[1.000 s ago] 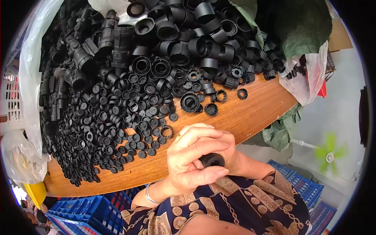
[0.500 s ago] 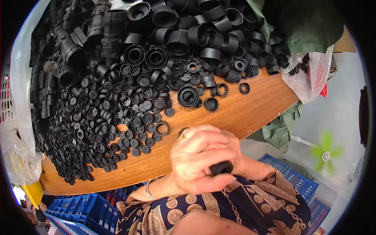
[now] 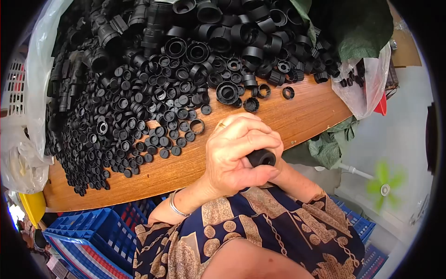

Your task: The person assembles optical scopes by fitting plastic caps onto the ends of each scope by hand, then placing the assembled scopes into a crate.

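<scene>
Both hands are together just off the front edge of the wooden table (image 3: 186,169). My left hand (image 3: 239,156) wraps round a black cylindrical part (image 3: 261,158), whose round hollow end shows between thumb and fingers. Behind it, my right hand (image 3: 280,151) is mostly covered, and its fingers are hidden. On the table beyond lie many small black caps (image 3: 175,150), black rings (image 3: 197,126) and a larger ringed part (image 3: 227,92).
Black tubular parts (image 3: 108,35) pile up at the back left. Clear plastic bags (image 3: 362,90) hang at both sides. Blue crates (image 3: 93,232) stand below the table, and a green fan (image 3: 384,189) is at the right.
The view has shifted, so table and hands appear higher than half a second ago. Both hands stay together round the black part, whose end shows throughout.
</scene>
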`<state>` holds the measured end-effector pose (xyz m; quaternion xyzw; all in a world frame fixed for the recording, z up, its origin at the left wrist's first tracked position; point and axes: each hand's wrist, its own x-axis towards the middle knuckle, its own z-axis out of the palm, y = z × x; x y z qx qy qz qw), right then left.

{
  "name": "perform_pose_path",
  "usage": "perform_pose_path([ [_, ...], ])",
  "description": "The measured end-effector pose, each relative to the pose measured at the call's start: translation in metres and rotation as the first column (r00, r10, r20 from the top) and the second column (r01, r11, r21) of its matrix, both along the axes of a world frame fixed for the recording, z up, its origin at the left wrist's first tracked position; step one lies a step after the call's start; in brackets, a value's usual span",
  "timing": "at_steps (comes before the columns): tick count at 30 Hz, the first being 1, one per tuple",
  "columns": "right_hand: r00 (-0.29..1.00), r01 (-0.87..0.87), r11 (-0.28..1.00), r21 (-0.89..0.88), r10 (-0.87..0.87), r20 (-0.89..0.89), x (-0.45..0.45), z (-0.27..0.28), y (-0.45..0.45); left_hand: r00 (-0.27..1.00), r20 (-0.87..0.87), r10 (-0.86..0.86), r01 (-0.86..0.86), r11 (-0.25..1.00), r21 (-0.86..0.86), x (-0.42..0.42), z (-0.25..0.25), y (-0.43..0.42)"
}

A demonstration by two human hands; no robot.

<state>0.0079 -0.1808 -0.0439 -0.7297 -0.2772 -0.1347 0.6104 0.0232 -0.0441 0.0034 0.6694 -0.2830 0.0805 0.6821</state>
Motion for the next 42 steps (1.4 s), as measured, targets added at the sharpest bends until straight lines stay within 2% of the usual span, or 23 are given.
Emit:
perform_pose_path([
  [4, 1.0, -0.027, 0.999, 0.045, 0.027, 0.001, 0.002, 0.005, 0.003, 0.997, -0.013, -0.076, 0.077, 0.976, 0.206, 0.001, 0.007, 0.017],
  [8, 0.999, 0.051, 0.995, -0.084, -0.051, -0.004, -0.001, 0.038, 0.007, 0.98, -0.104, -0.167, 0.183, 0.969, 0.168, 0.005, 0.042, 0.048],
  [9, 0.992, 0.06, 0.991, -0.117, -0.072, -0.105, -0.011, 0.026, 0.003, 0.975, -0.118, -0.187, 0.206, 0.964, 0.169, 0.012, 0.053, 0.059],
  [11, 0.975, -0.003, 1.0, 0.02, 0.008, -0.222, -0.005, 0.021, 0.009, 0.966, -0.146, -0.214, 0.24, 0.953, 0.186, 0.023, 0.068, 0.081],
  [12, 0.999, 0.027, 1.0, 0.012, -0.027, -0.025, 0.001, 0.028, 0.014, 0.962, -0.159, -0.222, 0.251, 0.948, 0.196, 0.027, 0.071, 0.089],
  [14, 0.998, 0.039, 0.996, -0.074, -0.042, -0.04, 0.003, 0.037, 0.012, 0.962, -0.146, -0.229, 0.256, 0.946, 0.201, 0.031, 0.081, 0.091],
  [15, 0.994, 0.022, 0.997, -0.069, -0.029, -0.101, 0.002, 0.042, 0.01, 0.958, -0.151, -0.245, 0.274, 0.937, 0.218, 0.03, 0.083, 0.088],
  [21, 1.0, 0.01, 1.0, -0.017, -0.01, -0.009, 0.009, 0.033, 0.011, 0.961, -0.178, -0.212, 0.247, 0.946, 0.209, 0.025, 0.102, 0.121],
  [23, 0.998, 0.023, 0.999, -0.049, -0.027, -0.064, 0.004, 0.041, 0.012, 0.965, -0.183, -0.189, 0.225, 0.953, 0.202, 0.024, 0.105, 0.133],
  [26, 0.998, 0.011, 1.0, -0.005, -0.011, -0.069, 0.003, 0.041, 0.012, 0.969, -0.185, -0.166, 0.202, 0.959, 0.198, 0.021, 0.108, 0.141],
  [35, 0.995, -0.008, 1.0, -0.022, 0.006, -0.097, 0.001, 0.04, 0.012, 0.963, -0.231, -0.14, 0.187, 0.962, 0.199, 0.008, 0.105, 0.147],
  [42, 0.999, -0.004, 0.999, -0.04, 0.002, -0.047, 0.001, 0.041, 0.012, 0.944, -0.281, -0.176, 0.219, 0.967, 0.13, 0.008, 0.112, 0.148],
])
